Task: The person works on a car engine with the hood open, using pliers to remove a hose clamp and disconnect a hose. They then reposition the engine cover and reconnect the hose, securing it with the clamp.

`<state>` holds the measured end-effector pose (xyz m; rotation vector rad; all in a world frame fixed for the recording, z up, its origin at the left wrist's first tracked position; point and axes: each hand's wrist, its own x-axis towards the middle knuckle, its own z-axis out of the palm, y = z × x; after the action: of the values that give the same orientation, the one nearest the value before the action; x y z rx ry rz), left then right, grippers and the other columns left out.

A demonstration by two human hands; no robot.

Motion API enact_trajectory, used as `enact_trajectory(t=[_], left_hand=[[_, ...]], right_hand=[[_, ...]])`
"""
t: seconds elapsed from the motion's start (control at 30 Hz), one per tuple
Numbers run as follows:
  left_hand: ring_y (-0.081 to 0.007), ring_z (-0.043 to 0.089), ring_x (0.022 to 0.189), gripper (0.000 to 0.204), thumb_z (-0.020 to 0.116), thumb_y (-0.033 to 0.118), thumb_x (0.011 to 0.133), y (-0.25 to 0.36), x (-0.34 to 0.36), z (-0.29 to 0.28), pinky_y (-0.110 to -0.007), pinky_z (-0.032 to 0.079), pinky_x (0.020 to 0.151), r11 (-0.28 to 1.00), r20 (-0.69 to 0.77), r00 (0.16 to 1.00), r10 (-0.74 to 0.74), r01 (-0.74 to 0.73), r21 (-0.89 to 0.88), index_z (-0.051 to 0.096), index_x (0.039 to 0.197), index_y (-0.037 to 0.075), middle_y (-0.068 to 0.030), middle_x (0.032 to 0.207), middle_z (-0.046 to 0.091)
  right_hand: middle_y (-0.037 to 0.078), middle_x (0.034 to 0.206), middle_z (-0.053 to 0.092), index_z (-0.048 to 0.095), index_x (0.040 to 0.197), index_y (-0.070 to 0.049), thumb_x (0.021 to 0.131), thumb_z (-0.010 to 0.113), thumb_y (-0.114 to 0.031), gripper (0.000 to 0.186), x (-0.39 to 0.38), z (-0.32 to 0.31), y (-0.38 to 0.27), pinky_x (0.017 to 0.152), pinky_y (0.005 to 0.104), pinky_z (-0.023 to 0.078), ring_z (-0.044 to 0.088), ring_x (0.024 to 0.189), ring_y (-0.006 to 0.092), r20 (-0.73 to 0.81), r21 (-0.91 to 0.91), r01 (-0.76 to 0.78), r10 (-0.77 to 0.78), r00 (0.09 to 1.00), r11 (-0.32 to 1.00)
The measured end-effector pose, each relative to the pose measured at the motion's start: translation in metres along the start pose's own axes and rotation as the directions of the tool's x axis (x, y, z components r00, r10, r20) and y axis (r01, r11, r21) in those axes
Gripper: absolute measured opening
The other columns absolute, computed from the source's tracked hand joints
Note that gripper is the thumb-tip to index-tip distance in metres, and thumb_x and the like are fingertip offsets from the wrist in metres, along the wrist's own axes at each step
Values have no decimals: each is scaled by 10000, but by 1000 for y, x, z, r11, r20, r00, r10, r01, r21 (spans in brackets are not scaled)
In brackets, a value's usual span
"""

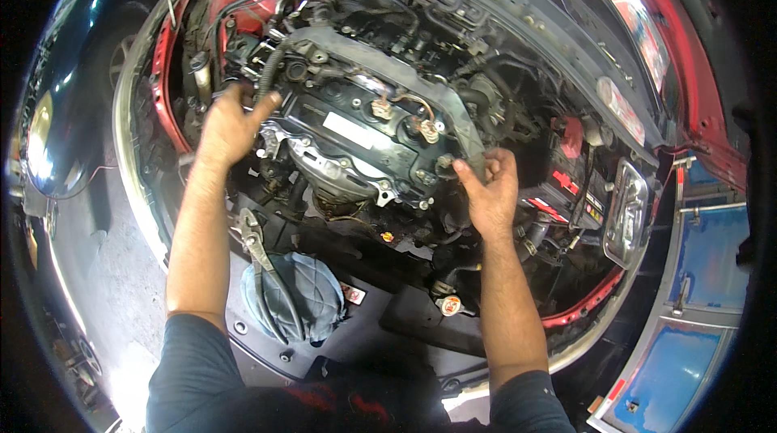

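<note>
my left hand (231, 127) half-curls by the ribbed hose (269, 73), my right hand (492, 193) by the grey strip (390, 69), holds unclear.

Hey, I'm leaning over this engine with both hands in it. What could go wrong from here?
The pliers lie loose on the folded cloth, heads toward the engine bay; a bump from your left forearm might send them in. Your left hand is right by the ribbed hose, so a hard tug could strain it. Both hands are bare, so metal edges around the engine might scrape your right hand too.
</note>
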<state>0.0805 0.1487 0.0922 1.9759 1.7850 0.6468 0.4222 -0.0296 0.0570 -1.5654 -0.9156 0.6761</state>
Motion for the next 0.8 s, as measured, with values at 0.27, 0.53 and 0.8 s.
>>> enact_trajectory(t=[0.27,0.53,0.8], left_hand=[[-409,676,860,440,673,419,909,-10,-4,8,-455,533,765,971,-220,969,113,-155,-183,662,1013,-8,-228,855,683],[-373,592,1122,472,711,305,877,-45,-25,7,-438,433,989,911,-105,916,386,-397,-116,598,1249,38,-199,1172,633],[-349,625,1085,615,728,249,854,-143,-65,-57,-414,478,972,996,-6,1000,-20,19,-89,500,1348,-39,-221,1128,659]], right_hand=[[285,1225,521,317,1416,67,775,834,-234,878,-8,21,-57,1062,453,404,519,1191,404,-40,-804,95,-212,976,587],[242,1299,541,433,1408,-15,871,708,-246,646,44,95,-100,1046,494,399,518,1214,420,407,-715,535,-355,842,450],[204,1155,655,585,1240,-6,893,702,-270,452,84,120,-76,949,438,480,628,1084,352,403,-754,436,-179,898,490]])
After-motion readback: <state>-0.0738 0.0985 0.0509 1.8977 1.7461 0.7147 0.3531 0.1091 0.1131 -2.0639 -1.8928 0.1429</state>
